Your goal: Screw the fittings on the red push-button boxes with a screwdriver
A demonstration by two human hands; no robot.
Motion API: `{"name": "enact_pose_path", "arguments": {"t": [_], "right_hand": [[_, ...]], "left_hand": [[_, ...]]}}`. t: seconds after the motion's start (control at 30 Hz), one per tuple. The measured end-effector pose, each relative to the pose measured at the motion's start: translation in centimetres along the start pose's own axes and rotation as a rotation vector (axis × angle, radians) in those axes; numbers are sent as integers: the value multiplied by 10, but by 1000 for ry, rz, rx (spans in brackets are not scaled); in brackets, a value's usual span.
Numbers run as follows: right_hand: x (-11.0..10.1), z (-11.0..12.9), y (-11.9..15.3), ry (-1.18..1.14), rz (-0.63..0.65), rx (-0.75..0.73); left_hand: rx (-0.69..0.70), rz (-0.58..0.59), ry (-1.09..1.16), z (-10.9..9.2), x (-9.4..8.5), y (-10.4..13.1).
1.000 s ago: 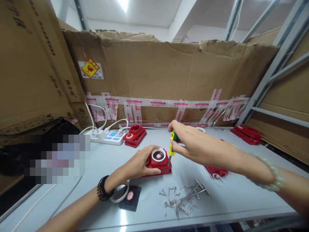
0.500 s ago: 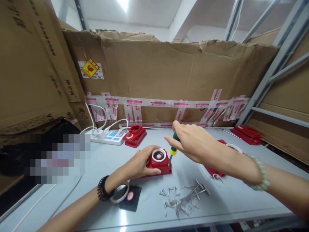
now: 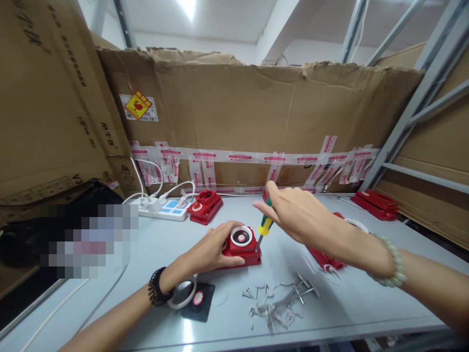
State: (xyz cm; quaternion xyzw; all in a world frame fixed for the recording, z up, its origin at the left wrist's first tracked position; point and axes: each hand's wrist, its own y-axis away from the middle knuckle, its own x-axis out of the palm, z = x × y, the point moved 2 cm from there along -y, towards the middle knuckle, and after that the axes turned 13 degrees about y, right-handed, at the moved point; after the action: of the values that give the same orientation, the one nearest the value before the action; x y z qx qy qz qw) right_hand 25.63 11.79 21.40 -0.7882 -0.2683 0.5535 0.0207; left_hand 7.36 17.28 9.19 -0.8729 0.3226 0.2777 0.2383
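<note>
My left hand (image 3: 216, 246) is closed around the left side of a red housing (image 3: 251, 258), pressing it against the table. On the housing's raised part a white ring (image 3: 241, 236) surrounds a black disc with a small red and white centre. My right hand (image 3: 293, 212) grips a green and yellow screwdriver (image 3: 266, 226) by its handle. The screwdriver leans to the right, and its tip meets a screw at the housing's right front corner. Below my left wrist lie another white ring (image 3: 183, 293) and a dark square plate (image 3: 203, 310) with a red and white label.
Loose screws (image 3: 252, 292) and small metal hammers with pale cords (image 3: 308, 286) lie in front. Other red housings stand at back left (image 3: 206, 208), back right (image 3: 377, 204) and under my right forearm (image 3: 326, 256). A power strip (image 3: 161, 209) and cardboard (image 3: 256, 107) line the back.
My right hand has shifted slightly right and turned on the screwdriver handle, with the tip still at the same corner. My left hand keeps its hold on the housing.
</note>
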Motion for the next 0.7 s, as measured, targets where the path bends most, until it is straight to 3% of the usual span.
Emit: {"name": "enact_pose_path", "arguments": {"t": [0.2, 0.43, 0.57, 0.7], "right_hand": [[-9, 2, 7, -274, 26, -173], [-3, 5, 0, -67, 19, -6], [-12, 3, 3, -247, 92, -83], [-8, 5, 3, -130, 4, -89]], "left_hand": [[3, 1, -6, 0, 1, 0], [4, -1, -1, -1, 1, -1], [5, -5, -2, -1, 1, 0], [12, -6, -2, -1, 1, -1]]}}
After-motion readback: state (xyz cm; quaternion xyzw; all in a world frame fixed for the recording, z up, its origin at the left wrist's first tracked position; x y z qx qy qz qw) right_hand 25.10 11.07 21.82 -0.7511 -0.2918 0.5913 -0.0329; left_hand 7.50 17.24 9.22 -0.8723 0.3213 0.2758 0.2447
